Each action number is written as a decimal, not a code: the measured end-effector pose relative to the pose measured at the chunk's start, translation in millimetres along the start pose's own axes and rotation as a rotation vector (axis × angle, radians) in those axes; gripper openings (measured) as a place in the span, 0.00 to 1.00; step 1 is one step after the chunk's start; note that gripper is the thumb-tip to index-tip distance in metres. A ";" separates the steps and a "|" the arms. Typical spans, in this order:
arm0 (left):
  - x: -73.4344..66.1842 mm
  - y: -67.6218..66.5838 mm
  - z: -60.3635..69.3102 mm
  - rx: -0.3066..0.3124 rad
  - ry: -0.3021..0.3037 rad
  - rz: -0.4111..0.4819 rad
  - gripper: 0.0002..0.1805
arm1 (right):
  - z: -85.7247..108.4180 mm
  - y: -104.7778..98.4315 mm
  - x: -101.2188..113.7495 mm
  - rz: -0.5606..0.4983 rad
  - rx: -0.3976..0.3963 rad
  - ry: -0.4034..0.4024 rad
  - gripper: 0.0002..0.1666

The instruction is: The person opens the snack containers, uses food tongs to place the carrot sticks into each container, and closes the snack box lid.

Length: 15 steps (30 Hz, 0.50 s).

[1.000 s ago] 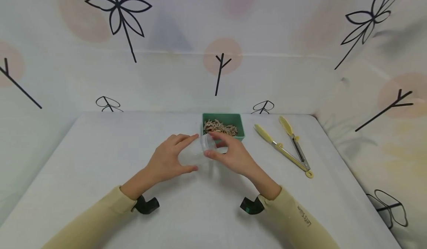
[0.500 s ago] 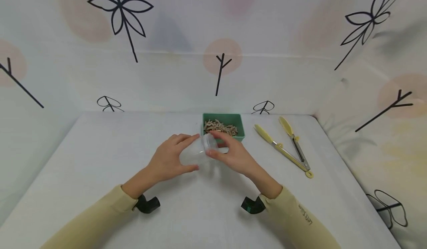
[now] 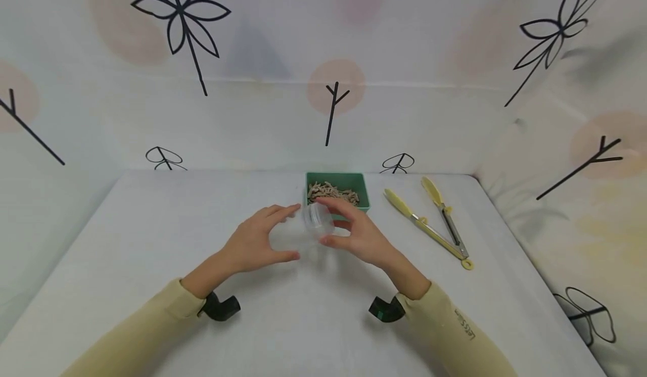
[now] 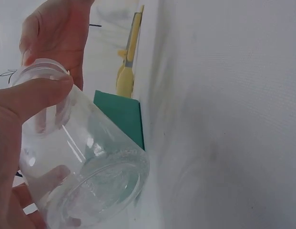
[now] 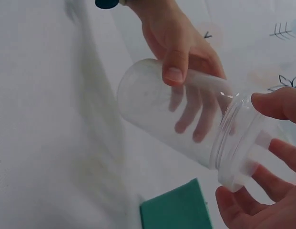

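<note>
A clear plastic jar (image 3: pixel 289 235) is held tilted on its side above the table, its mouth end toward the right. My left hand (image 3: pixel 251 242) grips the body, thumb and fingers on opposite sides in the right wrist view. Around the clear lid (image 5: pixel 238 148) at the mouth end curl the thumb and fingers of my right hand (image 3: pixel 360 235). I see nothing inside the jar (image 4: pixel 90 162). Just behind the hands stands a green tray (image 3: pixel 360 185) with small brown, twig-like pieces (image 3: pixel 331 192); its front is partly hidden by my right hand.
Yellow-tipped tongs (image 3: pixel 438 236) lie spread on the right of the white table (image 3: pixel 151 225). A patterned cloth backdrop (image 3: pixel 263 124) rises at the back and both sides. A black wrist camera (image 3: pixel 221 307) sits at the left cuff, another (image 3: pixel 387 309) at the right.
The right hand has shifted slightly right and its grasp around the lid looks wider. The lid end faces a little more toward the head camera. My left hand stays almost in place.
</note>
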<state>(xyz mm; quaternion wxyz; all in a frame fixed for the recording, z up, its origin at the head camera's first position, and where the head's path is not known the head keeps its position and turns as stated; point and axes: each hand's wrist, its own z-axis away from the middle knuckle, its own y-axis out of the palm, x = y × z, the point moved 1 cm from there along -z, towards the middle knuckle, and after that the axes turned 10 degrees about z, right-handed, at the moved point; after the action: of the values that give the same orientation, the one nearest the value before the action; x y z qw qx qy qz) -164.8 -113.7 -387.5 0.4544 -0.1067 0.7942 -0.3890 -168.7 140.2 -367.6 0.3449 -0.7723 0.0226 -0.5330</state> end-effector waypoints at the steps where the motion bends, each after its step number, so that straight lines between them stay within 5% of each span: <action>1: 0.5 -0.1 0.2 -0.004 -0.003 -0.001 0.50 | 0.5 -0.3 -0.6 -0.001 -0.004 -0.001 0.42; 15: 11.9 -3.4 2.9 -0.064 -0.035 0.059 0.53 | 15.0 -3.8 -19.5 0.068 -0.042 0.038 0.42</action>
<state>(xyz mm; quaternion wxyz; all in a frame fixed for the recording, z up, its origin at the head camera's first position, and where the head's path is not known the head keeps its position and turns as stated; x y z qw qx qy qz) -169.8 -123.7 -393.6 0.4759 -0.1043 0.8011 -0.3476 -165.7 158.5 -384.1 0.3462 -0.7679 0.0664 -0.5349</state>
